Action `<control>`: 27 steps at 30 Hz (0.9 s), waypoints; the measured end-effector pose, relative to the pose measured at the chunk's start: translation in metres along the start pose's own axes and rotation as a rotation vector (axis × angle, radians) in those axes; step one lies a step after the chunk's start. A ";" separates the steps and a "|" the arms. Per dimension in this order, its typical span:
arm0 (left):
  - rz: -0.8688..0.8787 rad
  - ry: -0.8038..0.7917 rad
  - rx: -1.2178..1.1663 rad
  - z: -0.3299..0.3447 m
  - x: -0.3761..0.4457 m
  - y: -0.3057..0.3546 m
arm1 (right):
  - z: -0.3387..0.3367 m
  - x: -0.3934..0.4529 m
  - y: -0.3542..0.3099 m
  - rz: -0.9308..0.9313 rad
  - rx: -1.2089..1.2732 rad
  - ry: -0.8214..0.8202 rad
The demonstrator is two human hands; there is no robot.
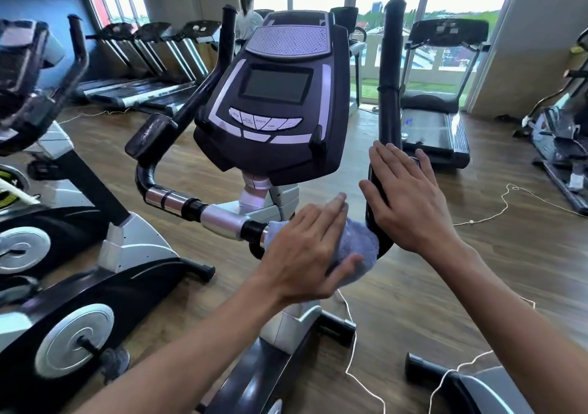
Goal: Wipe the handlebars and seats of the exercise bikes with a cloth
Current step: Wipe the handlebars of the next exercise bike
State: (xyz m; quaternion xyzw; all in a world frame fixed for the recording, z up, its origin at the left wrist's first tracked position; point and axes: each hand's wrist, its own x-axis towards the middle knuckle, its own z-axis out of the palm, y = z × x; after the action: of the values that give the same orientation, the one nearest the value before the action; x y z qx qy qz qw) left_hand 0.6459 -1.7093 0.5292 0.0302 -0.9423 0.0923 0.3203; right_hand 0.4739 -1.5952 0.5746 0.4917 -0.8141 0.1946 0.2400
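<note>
An exercise bike stands right in front of me, its dark console (273, 101) facing me. Black handlebars (389, 73) rise on both sides, joined below by a chrome crossbar (219, 219). A light blue cloth (359, 248) is wrapped over the right end of that crossbar. My left hand (305, 248) grips the cloth around the bar, thumb underneath. My right hand (410, 197) lies flat with straight fingers against the right handlebar's lower grip (374, 197). No seat is in view.
A second bike (63, 254) stands close on my left. Treadmills (436, 121) line the far windows, and a person (248, 16) is at one of them. White cords (506, 197) trail over the wooden floor to the right and below the bike.
</note>
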 end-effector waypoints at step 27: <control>-0.439 0.235 -0.039 0.030 0.019 0.036 | 0.000 -0.001 -0.004 0.021 -0.058 -0.006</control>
State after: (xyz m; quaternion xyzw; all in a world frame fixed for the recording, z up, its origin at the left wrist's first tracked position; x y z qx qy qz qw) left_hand 0.6086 -1.6793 0.5114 0.2173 -0.8710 0.0051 0.4406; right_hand 0.4783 -1.5965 0.5744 0.4764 -0.8253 0.1719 0.2498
